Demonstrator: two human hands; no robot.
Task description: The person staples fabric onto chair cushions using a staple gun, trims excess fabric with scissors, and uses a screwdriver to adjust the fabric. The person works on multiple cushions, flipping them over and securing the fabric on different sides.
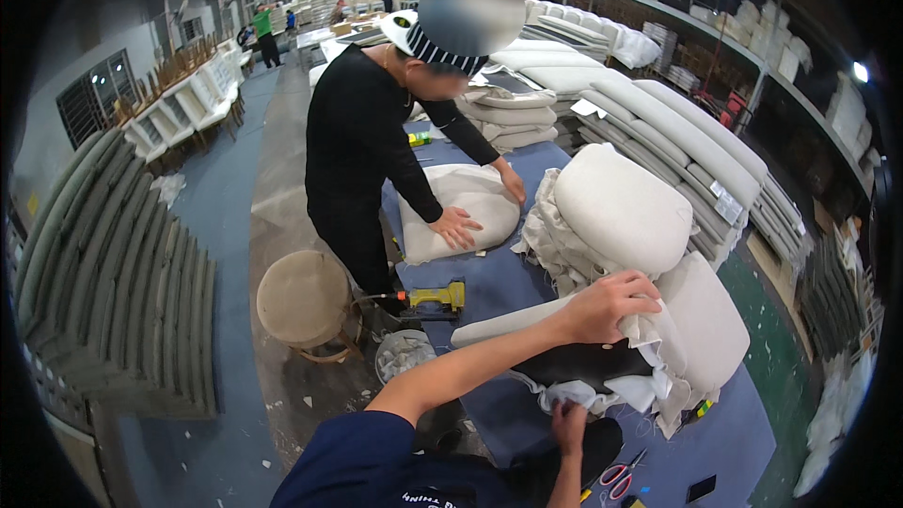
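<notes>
A cushion with a dark underside lies on the blue-topped table right before me, its cream fabric cover hanging loose along the edges. At its far right edge, my left hand is closed on the cream fabric. Close to my body, my right hand is closed on the white ragged cloth at the near edge; its fingertips are partly hidden. Left of the cushion lies a yellow staple gun with a hose. Red-handled scissors rest near the table's front edge.
Across the table a co-worker in black presses both hands on a cream cushion. More covered cushions are piled beyond my left hand. A round stool and a scrap bucket stand left; a dark phone lies right.
</notes>
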